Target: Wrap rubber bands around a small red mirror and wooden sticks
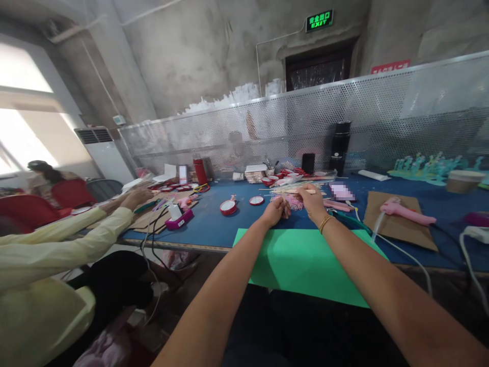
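My left hand point(278, 211) is closed, fingertips pinched together low over the blue table, beside a heap of small pink pieces point(295, 202). What it pinches is too small to make out. Just to its right, my right hand point(312, 203) grips a pale, slim stick point(307, 191), which points left above the pink heap. Behind the hands lie several thin wooden sticks point(273, 190). A green sheet point(301, 262) hangs over the table's front edge under my forearms.
Left of my hands are two round red-rimmed tins point(228, 207). A pink glue gun point(407, 211) rests on cardboard point(376, 201) at the right, its cord trailing forward. A black flask point(340, 148) stands behind. A co-worker's yellow sleeve point(91, 237) reaches in from the left.
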`<action>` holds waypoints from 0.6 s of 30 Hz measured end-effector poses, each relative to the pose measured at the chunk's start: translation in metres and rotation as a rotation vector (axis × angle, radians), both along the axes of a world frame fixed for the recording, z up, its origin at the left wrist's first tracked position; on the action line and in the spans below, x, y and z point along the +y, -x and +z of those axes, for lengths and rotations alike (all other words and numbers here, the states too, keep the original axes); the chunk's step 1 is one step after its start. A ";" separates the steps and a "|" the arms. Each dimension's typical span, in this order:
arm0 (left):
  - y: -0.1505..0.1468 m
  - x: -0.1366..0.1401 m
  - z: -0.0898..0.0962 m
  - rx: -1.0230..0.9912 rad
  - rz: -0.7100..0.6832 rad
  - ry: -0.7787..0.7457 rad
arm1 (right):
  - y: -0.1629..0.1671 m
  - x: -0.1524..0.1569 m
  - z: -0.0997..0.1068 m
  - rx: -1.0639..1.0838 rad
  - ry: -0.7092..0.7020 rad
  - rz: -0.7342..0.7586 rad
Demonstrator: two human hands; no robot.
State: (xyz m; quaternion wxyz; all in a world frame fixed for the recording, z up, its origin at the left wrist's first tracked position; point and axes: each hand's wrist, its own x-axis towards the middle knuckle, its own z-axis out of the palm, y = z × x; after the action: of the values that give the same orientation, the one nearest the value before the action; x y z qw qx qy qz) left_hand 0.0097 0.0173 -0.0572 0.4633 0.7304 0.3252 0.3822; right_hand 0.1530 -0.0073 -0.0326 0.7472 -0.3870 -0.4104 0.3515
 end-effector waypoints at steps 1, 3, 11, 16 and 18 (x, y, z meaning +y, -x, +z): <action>0.000 0.000 0.000 0.000 0.004 0.004 | -0.001 0.001 0.000 0.016 0.004 -0.025; 0.000 0.000 0.000 -0.002 0.011 0.004 | -0.001 0.001 0.000 0.041 0.008 -0.034; -0.001 0.001 0.000 -0.005 0.011 0.001 | 0.001 -0.001 0.001 0.008 0.009 0.003; 0.001 0.000 0.000 -0.006 0.000 -0.041 | 0.001 -0.001 0.002 0.036 -0.006 0.004; 0.001 0.000 0.000 -0.004 -0.009 -0.034 | 0.002 -0.001 0.001 0.011 -0.018 0.065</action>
State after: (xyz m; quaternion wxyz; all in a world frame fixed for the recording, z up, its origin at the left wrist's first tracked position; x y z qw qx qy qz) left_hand 0.0083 0.0175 -0.0570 0.4531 0.7388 0.3144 0.3873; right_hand 0.1509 -0.0080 -0.0318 0.7410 -0.3648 -0.4217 0.3742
